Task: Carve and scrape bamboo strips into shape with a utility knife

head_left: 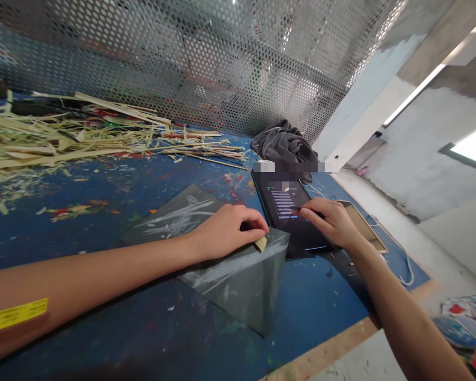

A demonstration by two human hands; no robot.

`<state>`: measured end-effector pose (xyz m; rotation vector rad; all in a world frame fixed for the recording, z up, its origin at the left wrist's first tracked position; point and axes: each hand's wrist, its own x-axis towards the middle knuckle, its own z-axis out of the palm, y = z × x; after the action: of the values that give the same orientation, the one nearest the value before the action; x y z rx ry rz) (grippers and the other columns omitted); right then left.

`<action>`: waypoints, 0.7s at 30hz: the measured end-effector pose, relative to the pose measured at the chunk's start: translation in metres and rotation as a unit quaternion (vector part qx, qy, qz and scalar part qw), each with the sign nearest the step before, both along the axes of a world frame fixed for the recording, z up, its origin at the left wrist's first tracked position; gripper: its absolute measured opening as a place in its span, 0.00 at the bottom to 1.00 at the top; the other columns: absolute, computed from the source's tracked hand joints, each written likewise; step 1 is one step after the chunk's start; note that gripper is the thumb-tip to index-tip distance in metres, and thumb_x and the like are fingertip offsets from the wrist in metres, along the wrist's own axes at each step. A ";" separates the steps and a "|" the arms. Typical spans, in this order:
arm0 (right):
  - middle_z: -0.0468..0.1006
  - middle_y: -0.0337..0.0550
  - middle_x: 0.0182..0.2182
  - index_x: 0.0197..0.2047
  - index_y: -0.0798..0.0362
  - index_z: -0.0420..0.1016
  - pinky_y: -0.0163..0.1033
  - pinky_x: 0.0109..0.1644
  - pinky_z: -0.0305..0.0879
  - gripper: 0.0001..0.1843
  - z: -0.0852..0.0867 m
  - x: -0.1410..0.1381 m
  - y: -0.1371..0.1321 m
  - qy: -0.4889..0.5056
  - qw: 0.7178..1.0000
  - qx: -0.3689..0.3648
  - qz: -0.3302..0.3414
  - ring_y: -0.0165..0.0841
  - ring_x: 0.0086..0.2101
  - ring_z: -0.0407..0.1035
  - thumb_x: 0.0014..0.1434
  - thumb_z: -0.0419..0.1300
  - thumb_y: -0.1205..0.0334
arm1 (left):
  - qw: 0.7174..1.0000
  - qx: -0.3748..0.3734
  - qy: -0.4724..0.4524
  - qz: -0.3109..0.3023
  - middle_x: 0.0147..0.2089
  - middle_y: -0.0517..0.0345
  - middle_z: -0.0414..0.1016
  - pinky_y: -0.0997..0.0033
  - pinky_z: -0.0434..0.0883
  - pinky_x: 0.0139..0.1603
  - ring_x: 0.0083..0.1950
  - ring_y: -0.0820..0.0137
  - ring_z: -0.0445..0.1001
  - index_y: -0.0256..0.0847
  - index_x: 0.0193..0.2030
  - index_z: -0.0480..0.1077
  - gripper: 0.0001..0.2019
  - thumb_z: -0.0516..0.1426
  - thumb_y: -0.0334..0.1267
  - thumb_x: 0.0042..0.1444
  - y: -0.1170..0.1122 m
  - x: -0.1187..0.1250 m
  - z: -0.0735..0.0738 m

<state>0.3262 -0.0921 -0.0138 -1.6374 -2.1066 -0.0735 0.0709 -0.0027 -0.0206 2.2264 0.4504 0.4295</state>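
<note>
My left hand (232,230) rests over a dark grey sheet (238,296) streaked with pale scratches. Between its thumb and curled fingers is a small flat yellowish piece (261,244), like a bit of straw strip. To the right of the sheet lies a black tablet (275,197) with lines of text lit on its screen. Over the screen, my right hand (333,222) grips a thin dark pointed tool (296,208); its exact kind is not clear. The tool's tip is close to the text, and I cannot tell whether it touches.
Straw strips and shavings (115,143) are heaped at the back left of the paint-stained blue table (119,328). A crumpled grey cloth (285,148) sits behind the tablet, before a perforated metal panel (182,58). At right are a shallow tray (360,227) and a white cable (410,272).
</note>
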 end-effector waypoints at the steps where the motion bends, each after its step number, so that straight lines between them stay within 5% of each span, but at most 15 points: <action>1: 0.73 0.40 0.26 0.32 0.52 0.72 0.36 0.32 0.59 0.15 0.000 0.000 0.000 0.000 1.000 -0.001 0.002 0.30 0.28 0.67 0.65 0.50 0.54 | 1.000 -0.007 -0.002 0.000 0.36 0.62 0.78 0.73 0.66 0.41 0.37 0.72 0.74 0.41 0.36 0.75 0.06 0.56 0.35 0.57 0.001 0.000 -0.001; 21: 0.74 0.41 0.28 0.34 0.53 0.73 0.36 0.34 0.60 0.17 0.000 0.000 0.000 0.004 1.000 -0.010 0.006 0.31 0.29 0.67 0.65 0.49 0.53 | 0.997 0.052 0.024 -0.048 0.36 0.61 0.77 0.72 0.63 0.44 0.39 0.71 0.72 0.42 0.37 0.75 0.08 0.54 0.35 0.57 0.007 -0.002 -0.002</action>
<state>0.3262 -0.0922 -0.0141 -1.6329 -2.1173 -0.0418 0.0688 0.0040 -0.0225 2.3513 0.3505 0.3564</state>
